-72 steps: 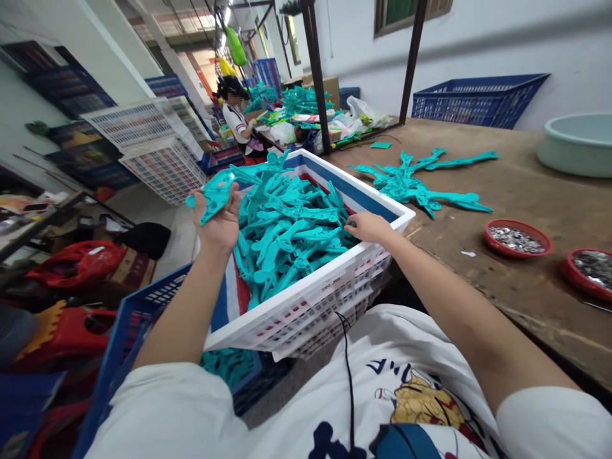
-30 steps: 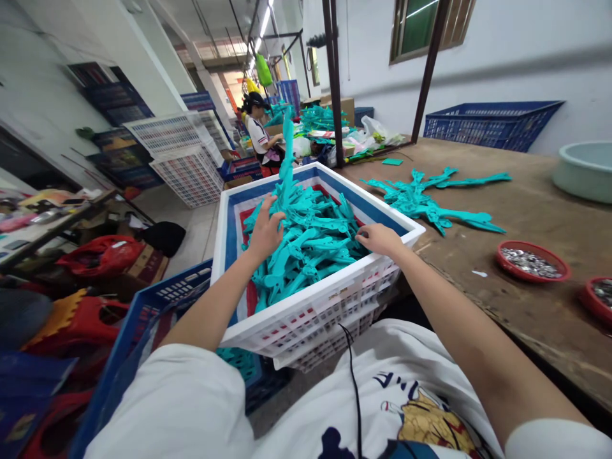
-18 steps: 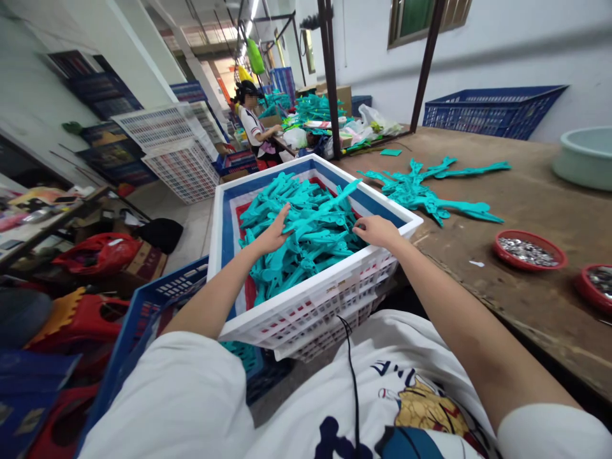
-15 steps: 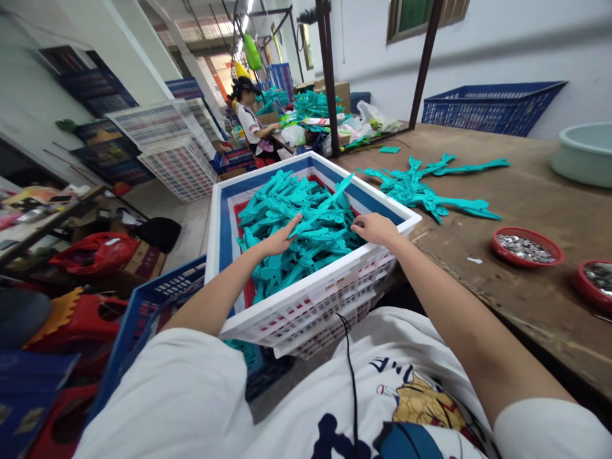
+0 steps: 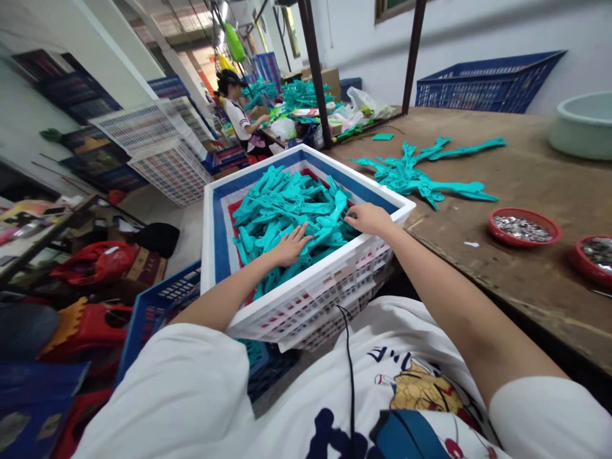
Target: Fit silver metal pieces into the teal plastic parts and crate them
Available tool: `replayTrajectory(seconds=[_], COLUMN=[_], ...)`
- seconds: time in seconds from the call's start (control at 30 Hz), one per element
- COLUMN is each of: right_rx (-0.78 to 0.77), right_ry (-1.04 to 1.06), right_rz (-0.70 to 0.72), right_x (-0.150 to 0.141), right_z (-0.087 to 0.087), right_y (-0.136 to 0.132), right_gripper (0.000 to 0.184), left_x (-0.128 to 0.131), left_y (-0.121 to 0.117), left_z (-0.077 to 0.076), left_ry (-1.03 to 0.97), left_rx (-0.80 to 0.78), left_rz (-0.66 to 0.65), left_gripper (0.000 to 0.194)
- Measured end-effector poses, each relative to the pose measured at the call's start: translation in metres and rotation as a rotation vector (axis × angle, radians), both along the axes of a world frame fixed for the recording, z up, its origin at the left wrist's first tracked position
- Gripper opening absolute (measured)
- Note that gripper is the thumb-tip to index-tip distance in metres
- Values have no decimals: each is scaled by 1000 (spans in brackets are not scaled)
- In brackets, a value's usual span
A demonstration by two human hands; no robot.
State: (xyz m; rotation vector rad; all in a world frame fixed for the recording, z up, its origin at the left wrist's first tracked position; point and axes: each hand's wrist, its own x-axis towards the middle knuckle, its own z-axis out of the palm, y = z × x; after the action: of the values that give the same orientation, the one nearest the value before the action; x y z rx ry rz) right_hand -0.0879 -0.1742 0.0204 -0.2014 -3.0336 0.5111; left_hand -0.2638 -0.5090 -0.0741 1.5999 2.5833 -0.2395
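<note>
While the left hand (image 5: 291, 247) lies spread flat on a heap of teal moulded plastic pieces (image 5: 287, 204) inside a white lattice plastic crate (image 5: 329, 271), the right hand (image 5: 370, 218) rests at the crate's right rim, fingers lightly curled, pinching nothing. More teal pieces (image 5: 421, 185) lie beside the crate on a brown wooden workbench (image 5: 526, 299), near a round red dish of metal bits (image 5: 522, 228).

A white short-sleeved T-shirt (image 5: 421, 357) (yellow cartoon print (image 5: 425, 395) on the chest) carries a thin black cable (image 5: 351, 376) down its front.
</note>
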Motion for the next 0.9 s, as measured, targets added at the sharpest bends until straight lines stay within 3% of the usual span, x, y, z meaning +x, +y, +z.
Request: replayTrajectory(seconds=[0.27,0.67,0.9], right_rx=[-1,-11,-23], right_ry=[10,19,27], right_rz=[0,-13,-8], right_x=[-3,-1,-1], right_z=[-3,-3,-1], right_y=[1,1,1], right_gripper=[37,38,37], left_x=[9,8,8], left_y=[11,17,15], left_z=[16,3,6], left_ry=[43,49,73], left_rx=[-50,55,93], left_rz=[-60,-150,-150], left_gripper=[93,67,88])
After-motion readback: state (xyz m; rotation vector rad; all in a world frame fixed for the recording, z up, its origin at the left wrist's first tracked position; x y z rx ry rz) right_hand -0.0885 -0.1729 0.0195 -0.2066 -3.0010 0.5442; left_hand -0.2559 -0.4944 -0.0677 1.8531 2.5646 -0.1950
